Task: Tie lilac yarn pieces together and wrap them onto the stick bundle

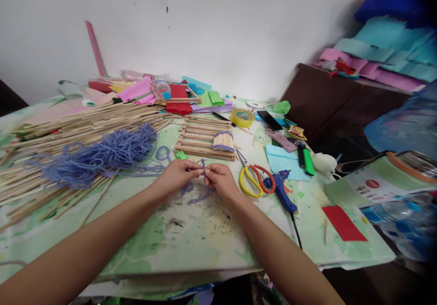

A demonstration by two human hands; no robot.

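left hand (pixel 180 172) and right hand (pixel 221 178) both closed, fingertips pinching purple yarn (pixel 203 163) between them, neither nearer; short bit pokes out past fingertips, slack below hands; stick frame (pixel 196 137) just beyond, long axis left-right

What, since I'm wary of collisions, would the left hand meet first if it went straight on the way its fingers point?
Beyond the blue-purple yarn at its fingertips, the left hand would most likely meet the right hand; whether their fingertips already touch is hard to tell.
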